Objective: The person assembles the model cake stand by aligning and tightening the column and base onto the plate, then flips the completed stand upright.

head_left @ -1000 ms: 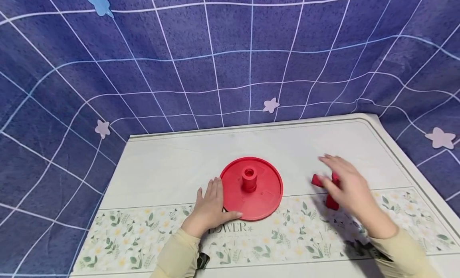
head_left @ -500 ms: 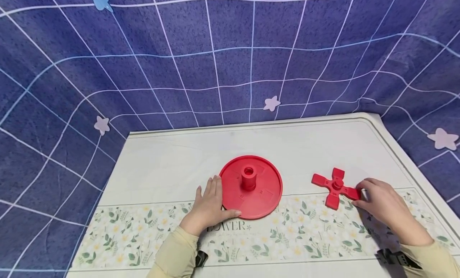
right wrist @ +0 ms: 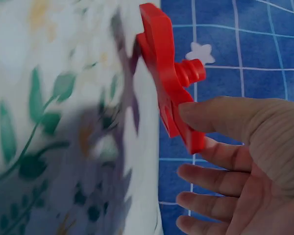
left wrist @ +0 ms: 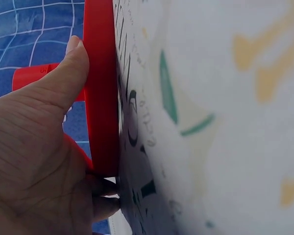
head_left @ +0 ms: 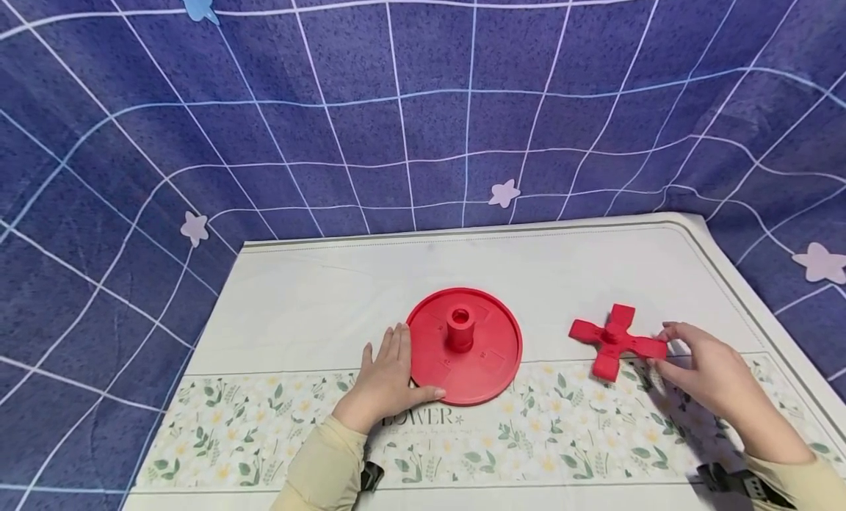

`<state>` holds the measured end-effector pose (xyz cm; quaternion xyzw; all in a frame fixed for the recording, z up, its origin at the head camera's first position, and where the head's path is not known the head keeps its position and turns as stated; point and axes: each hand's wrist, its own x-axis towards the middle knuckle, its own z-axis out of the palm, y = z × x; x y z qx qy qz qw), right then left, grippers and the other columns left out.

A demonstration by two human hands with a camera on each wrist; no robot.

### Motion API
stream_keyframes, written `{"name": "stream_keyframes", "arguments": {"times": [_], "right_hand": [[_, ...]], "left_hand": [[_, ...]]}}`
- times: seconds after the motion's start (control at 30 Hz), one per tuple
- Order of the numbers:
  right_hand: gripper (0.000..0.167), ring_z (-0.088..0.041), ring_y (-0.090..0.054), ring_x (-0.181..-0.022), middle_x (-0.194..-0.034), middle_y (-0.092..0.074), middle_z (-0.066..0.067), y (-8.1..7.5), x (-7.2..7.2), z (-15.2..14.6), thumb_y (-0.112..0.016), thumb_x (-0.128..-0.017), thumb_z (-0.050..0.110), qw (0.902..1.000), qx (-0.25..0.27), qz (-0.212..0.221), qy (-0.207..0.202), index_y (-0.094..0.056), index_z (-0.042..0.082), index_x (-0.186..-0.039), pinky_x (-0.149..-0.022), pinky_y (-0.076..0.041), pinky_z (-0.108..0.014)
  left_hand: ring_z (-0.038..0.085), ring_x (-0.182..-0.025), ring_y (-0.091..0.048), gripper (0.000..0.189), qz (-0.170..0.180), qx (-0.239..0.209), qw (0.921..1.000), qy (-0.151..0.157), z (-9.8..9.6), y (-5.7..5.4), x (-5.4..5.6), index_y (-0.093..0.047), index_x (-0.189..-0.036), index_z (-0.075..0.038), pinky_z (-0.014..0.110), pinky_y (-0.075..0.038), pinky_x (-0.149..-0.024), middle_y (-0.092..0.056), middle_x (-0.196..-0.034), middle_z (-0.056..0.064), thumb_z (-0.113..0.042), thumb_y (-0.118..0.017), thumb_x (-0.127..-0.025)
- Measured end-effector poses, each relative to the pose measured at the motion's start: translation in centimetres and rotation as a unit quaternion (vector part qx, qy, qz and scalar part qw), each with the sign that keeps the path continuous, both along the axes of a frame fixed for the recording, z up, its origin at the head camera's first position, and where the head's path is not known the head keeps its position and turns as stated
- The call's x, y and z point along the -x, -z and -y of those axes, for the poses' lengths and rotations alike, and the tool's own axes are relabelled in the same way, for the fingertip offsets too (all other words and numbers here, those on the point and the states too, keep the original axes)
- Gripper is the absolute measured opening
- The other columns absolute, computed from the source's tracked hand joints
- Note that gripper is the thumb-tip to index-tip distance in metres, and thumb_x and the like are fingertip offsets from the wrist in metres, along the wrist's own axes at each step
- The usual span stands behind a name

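Observation:
On the table lies a round red plastic disc [head_left: 482,368] with a raised rim and a hollow upright post [head_left: 460,327] at its centre. My left hand [head_left: 383,390] rests against its left and front edge, fingers straight, thumb on the rim. In the left wrist view the thumb [left wrist: 71,68] touches the red disc [left wrist: 102,98] near the edge. To the right, my right hand [head_left: 717,368] pinches one arm of a red four-armed cross piece [head_left: 611,338] between thumb and forefinger. The right wrist view shows this cross [right wrist: 161,54] tilted off the table, with a short ridged stub [right wrist: 192,72]; the other fingers hold nothing.
A white tablecloth [head_left: 330,298] with a floral band [head_left: 231,430] covers the table. Behind and at the sides hangs a blue gridded curtain [head_left: 370,129] with stars. A dark strap [head_left: 747,485] sits at the right wrist.
My right hand moved right from above the cross piece to its right arm, pinched it and tilted it up off the table. The left hand and disc have stayed in place.

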<state>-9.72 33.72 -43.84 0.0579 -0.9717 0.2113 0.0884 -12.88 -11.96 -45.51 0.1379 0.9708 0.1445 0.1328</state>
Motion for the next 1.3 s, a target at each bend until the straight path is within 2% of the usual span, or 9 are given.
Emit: {"name": "stream_keyframes", "arguments": {"times": [0.13, 0.27, 0.33, 0.5, 0.57, 0.67, 1.0, 1.2, 1.3], "right_hand": [[0.039, -0.008, -0.031, -0.043, -0.06, -0.045, -0.001, -0.7, -0.2, 0.8, -0.078, -0.08, 0.016, 0.9994, 0.029, -0.012, 0.013, -0.059, 0.007, -0.112, -0.04, -0.027, -0.027], [0.039, -0.005, -0.031, -0.042, -0.081, -0.066, -0.016, -1.1, -0.1, 1.8, -0.077, -0.08, 0.01, 0.9959, 0.078, -0.046, 0.002, -0.059, 0.006, -0.114, -0.04, -0.029, -0.027], [0.038, 0.005, -0.042, -0.052, -0.1, -0.069, -0.016, -1.1, 0.1, 2.3, -0.078, -0.08, 0.006, 0.9914, 0.114, -0.064, -0.01, -0.06, 0.007, -0.113, -0.045, -0.033, -0.023], [0.037, 0.021, -0.05, -0.099, -0.101, -0.066, 0.013, -1.2, 0.7, 3.9, -0.076, -0.08, -0.002, 0.975, 0.194, -0.095, -0.051, -0.059, 0.003, -0.113, -0.072, -0.041, -0.004], [0.038, 0.018, -0.053, -0.1, -0.102, -0.064, 0.017, -1.4, 1.1, 4.7, -0.074, -0.081, -0.006, 0.9681, 0.215, -0.11, -0.068, -0.058, 0.0, -0.116, -0.079, -0.042, -0.003], [0.043, 0.013, -0.058, -0.098, -0.103, -0.065, 0.008, -1.8, 1.6, 5.9, -0.071, -0.081, -0.011, 0.9597, 0.23, -0.132, -0.092, -0.058, -0.003, -0.121, -0.083, -0.043, -0.005], [0.054, 0.005, -0.062, -0.095, -0.107, -0.068, -0.012, -3.6, 3.0, 10.6, -0.069, -0.081, -0.015, 0.9369, 0.295, -0.141, -0.124, -0.055, -0.001, -0.131, -0.08, -0.048, -0.01], [0.051, 0.002, -0.063, -0.095, -0.104, -0.069, -0.012, -4.7, 4.6, 13.9, -0.073, -0.076, -0.016, 0.9184, 0.29, -0.185, -0.195, -0.06, -0.004, -0.123, -0.082, -0.049, -0.012], [0.05, -0.003, -0.065, -0.095, -0.105, -0.07, -0.009, -5.0, 5.3, 15.7, -0.076, -0.076, -0.012, 0.9173, 0.272, -0.191, -0.219, -0.062, -0.001, -0.123, -0.086, -0.047, -0.013]], "left_hand": [[0.038, -0.147, -0.008, 0.122, 0.004, -0.001, 1.0, -0.003, 0.1, 0.1, 0.0, -0.009, -0.154, 0.005, 0.063, -0.007, -0.113, -0.013, -0.16, 0.021, -0.069, -0.067, -0.076], [0.038, -0.147, -0.008, 0.122, 0.004, -0.004, 1.0, -0.004, 0.1, 0.1, 0.1, -0.009, -0.154, 0.004, 0.063, -0.007, -0.113, -0.013, -0.16, 0.02, -0.07, -0.066, -0.076], [0.038, -0.147, -0.008, 0.122, 0.003, -0.003, 1.0, -0.004, 0.2, 0.2, 0.1, -0.009, -0.154, 0.003, 0.063, -0.007, -0.113, -0.013, -0.16, 0.02, -0.07, -0.066, -0.076], [0.037, -0.148, -0.008, 0.122, 0.001, -0.002, 1.0, -0.006, 0.2, 0.3, 0.1, -0.01, -0.155, 0.003, 0.063, -0.007, -0.113, -0.013, -0.161, 0.018, -0.07, -0.067, -0.076], [0.037, -0.148, -0.008, 0.122, 0.0, -0.003, 1.0, -0.008, 0.2, 0.3, 0.1, -0.01, -0.155, 0.003, 0.063, -0.007, -0.113, -0.013, -0.161, 0.018, -0.07, -0.067, -0.076], [0.037, -0.148, -0.008, 0.121, 0.0, -0.004, 1.0, -0.007, 0.2, 0.2, 0.0, -0.01, -0.154, 0.003, 0.063, -0.007, -0.113, -0.013, -0.161, 0.018, -0.07, -0.067, -0.076], [0.037, -0.148, -0.009, 0.12, 0.003, -0.011, 0.9999, -0.006, 0.2, -0.1, -0.1, -0.011, -0.154, 0.003, 0.063, -0.008, -0.113, -0.012, -0.161, 0.019, -0.069, -0.067, -0.076], [0.037, -0.148, -0.008, 0.119, 0.002, -0.01, 0.9999, -0.005, 0.2, -0.1, -0.2, -0.011, -0.154, 0.004, 0.063, -0.009, -0.113, -0.012, -0.161, 0.019, -0.069, -0.066, -0.077], [0.037, -0.148, -0.008, 0.12, 0.005, -0.008, 0.9999, -0.006, 0.2, -0.1, -0.2, -0.01, -0.154, 0.003, 0.063, -0.009, -0.113, -0.012, -0.161, 0.018, -0.07, -0.066, -0.077]]}}
